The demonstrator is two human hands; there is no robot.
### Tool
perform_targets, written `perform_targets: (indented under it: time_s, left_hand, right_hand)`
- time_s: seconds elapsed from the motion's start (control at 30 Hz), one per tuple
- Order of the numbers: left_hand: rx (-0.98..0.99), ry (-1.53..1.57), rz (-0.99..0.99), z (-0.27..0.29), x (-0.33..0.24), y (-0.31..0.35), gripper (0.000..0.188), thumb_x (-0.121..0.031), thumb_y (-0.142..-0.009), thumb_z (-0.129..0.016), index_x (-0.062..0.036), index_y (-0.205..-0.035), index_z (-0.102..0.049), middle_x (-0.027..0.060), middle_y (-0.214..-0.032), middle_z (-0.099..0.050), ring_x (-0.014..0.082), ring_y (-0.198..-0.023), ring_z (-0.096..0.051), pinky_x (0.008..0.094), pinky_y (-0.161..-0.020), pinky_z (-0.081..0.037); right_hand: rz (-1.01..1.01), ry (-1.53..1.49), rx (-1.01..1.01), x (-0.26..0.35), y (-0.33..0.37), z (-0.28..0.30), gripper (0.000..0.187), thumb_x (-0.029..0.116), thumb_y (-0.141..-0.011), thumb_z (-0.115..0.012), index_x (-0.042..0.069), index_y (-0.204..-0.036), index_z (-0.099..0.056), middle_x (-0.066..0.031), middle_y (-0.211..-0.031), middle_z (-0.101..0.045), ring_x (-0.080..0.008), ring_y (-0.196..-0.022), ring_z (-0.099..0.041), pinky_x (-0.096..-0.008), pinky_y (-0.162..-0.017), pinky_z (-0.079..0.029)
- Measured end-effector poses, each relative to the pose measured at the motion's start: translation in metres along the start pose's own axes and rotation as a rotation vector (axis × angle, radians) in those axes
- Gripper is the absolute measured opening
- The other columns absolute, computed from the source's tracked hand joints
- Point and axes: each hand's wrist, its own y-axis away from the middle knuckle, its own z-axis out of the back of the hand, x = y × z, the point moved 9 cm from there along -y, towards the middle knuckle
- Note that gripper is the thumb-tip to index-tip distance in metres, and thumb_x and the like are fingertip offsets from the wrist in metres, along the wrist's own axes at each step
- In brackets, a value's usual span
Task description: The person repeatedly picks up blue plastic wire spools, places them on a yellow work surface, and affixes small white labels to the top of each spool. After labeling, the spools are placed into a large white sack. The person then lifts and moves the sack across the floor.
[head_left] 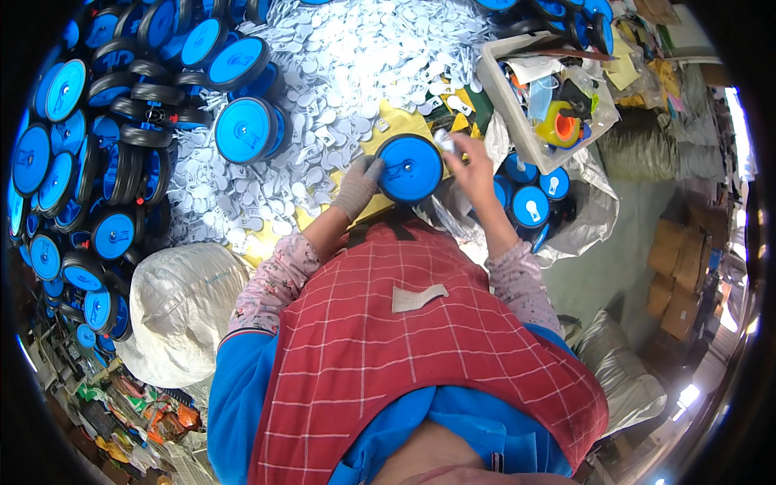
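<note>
Left hand [357, 187], gloved, curled on rim of blue wheel [414, 173], 9 o'clock side; wheel just beyond apron [356, 323]. Right hand [475, 168], 3 o'clock, fingertips pinching blurred white piece [443, 140]. Best: steady rim, light edge grip. White tags [356, 65] heaped toward 11.

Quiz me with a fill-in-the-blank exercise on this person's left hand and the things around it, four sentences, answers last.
1. The left hand wears a greyish fabric ____.
2. It holds a round, blue-faced wheel whose outer edge is coloured ____.
3. The open whitish plastic sack of blue-faced wheels is on the person's ____ side.
4. The checked cloth apron with thin white lines is coloured ____.

Missing words: glove; black; right; red.
</note>
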Motion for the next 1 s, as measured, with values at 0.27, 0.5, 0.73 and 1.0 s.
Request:
perform_targets:
  time_s: [0.27,0.5,0.73,1.0]
  left_hand:
    - [0.215,0.399,0.033,-0.028,0.003,0.007,0.049,-0.036,-0.099,-0.056,-0.0044,-0.135,-0.046,0.0092,-0.120,-0.059,0.0159,-0.102,-0.059,0.0311,-0.083,-0.052]
    - [0.079,0.079,-0.014,-0.023,-0.005,0.017,0.055,-0.028,-0.095,-0.063,-0.0002,-0.138,-0.043,0.0119,-0.119,-0.061,0.0153,-0.101,-0.060,0.0310,-0.084,-0.052]
    - [0.127,0.180,-0.008,-0.031,-0.021,0.020,0.051,-0.020,-0.090,-0.069,0.0006,-0.131,-0.047,0.0108,-0.116,-0.062,0.0182,-0.103,-0.060,0.0314,-0.087,-0.051]
    - [0.067,-1.235,-0.776,-0.067,-0.004,0.028,0.053,-0.029,-0.083,-0.069,-0.0166,-0.133,-0.055,0.0150,-0.133,-0.057,0.0352,-0.124,-0.052,0.0466,-0.107,-0.042]
  right_hand:
    - [0.334,0.192,0.221,0.072,0.021,-0.054,0.027,0.019,-0.076,-0.077,0.009,-0.100,-0.071,-0.0078,-0.116,-0.063,-0.0306,-0.110,-0.057,-0.0387,-0.094,-0.047]
    - [-0.125,0.099,0.563,0.008,-0.020,-0.085,0.084,0.035,-0.060,-0.086,0.017,-0.134,-0.051,-0.0196,-0.121,-0.054,-0.0401,-0.114,-0.055,-0.0447,-0.098,-0.046]
    - [-0.589,-0.448,0.770,-0.111,-0.033,-0.107,0.050,0.028,-0.073,-0.080,0.011,-0.117,-0.064,-0.0139,-0.114,-0.057,-0.0340,-0.113,-0.056,-0.0409,-0.093,-0.048]
    - [-0.189,0.431,0.214,-0.172,-0.092,-0.037,0.031,0.012,-0.078,-0.074,0.004,-0.106,-0.063,-0.0147,-0.102,-0.070,-0.0407,-0.087,-0.067,-0.0448,-0.079,-0.054]
